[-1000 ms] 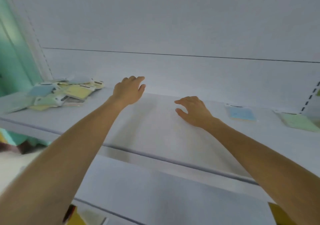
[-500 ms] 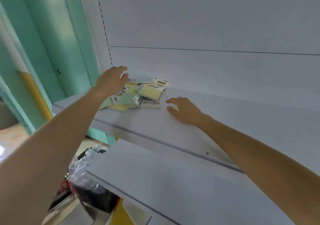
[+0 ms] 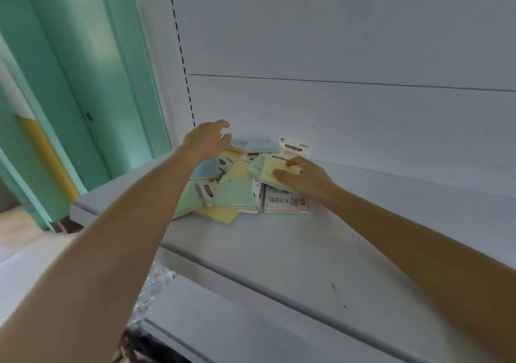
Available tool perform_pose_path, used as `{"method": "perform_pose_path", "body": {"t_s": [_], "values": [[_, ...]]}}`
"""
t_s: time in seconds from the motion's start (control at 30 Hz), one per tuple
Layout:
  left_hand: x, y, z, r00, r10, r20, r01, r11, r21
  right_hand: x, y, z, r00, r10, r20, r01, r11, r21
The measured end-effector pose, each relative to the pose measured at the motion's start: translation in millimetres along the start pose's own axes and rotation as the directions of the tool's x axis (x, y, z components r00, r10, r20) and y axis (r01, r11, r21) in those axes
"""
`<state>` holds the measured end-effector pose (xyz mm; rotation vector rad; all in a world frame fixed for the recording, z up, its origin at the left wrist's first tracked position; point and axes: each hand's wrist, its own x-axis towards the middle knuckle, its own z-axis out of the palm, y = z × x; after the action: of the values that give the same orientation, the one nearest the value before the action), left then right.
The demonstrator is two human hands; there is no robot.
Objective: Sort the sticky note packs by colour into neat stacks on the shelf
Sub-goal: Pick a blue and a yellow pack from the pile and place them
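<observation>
Your right hand has slid from the bare shelf onto the pile at its left end and pinches the top yellow pack, just left of your palm, while your left hand hovers open, empty, farther off.

A loose pile of sticky note packs lies at the left end of a pale grey shelf, against the white back panel. The right hand grips a yellow pack on top of the pile, thumb on its face and fingers curled over its far edge. The left hand hovers over the pile's back left corner, fingers spread, above a blue pack. A green pack lies in the middle, and a white header card stands at the back. A teal wall rises at the left.
</observation>
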<state>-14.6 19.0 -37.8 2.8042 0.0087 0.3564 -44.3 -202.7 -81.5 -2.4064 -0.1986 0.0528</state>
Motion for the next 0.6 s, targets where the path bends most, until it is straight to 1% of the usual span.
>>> {"method": "perform_pose_path", "body": {"t_s": [0.17,0.27,0.3,0.37,0.43,0.53,0.6], "values": [[45,13,21,0.988,0.024,0.150,-0.014,0.998,-0.066,-4,-5,-5,1.000,0.001,-0.024,0.001,0.994,0.106],[61,24,27,0.975,0.044,0.217,-0.038,0.999,-0.035,-8,-9,-8,0.994,0.061,-0.088,-0.040,0.974,0.224],[65,26,28,0.970,0.061,0.235,-0.051,0.998,-0.049,-10,-10,-8,0.991,0.079,-0.110,-0.047,0.962,0.269],[72,26,32,0.964,0.075,0.256,-0.040,0.989,-0.140,-13,-10,-7,0.983,0.107,-0.152,-0.052,0.943,0.330],[74,25,33,0.960,0.057,0.273,0.010,0.971,-0.240,-16,-9,-5,0.972,0.140,-0.186,-0.064,0.929,0.366],[74,22,32,0.957,0.025,0.288,0.092,0.919,-0.383,-24,-9,0,0.954,0.183,-0.236,-0.059,0.889,0.454],[74,21,30,0.957,0.027,0.290,0.118,0.874,-0.472,-29,-10,3,0.945,0.184,-0.272,-0.040,0.886,0.461]]}}
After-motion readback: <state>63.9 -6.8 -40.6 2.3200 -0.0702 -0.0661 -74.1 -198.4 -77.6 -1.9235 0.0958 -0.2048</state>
